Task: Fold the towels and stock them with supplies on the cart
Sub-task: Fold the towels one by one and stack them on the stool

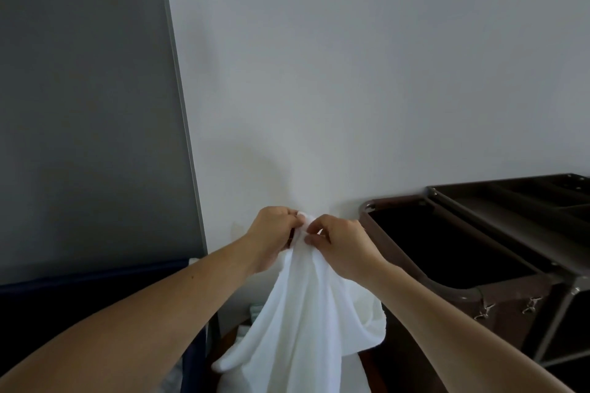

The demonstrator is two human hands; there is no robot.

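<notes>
A white towel (297, 322) hangs down in loose folds in front of me, held up by its top edge. My left hand (271, 238) and my right hand (340, 246) pinch that edge close together, nearly touching, in front of a pale wall. The brown cart (479, 290) stands to the right, with a dark open bag compartment nearest my hands and a divided top tray (523, 201) further right. The towel's lower end runs out of the bottom of the view.
A grey panel with a metal edge (95, 105) fills the left side. Below it is a dark blue bin rim (95, 274). More white cloth (252, 313) lies low between the bin and the cart, on a brown floor.
</notes>
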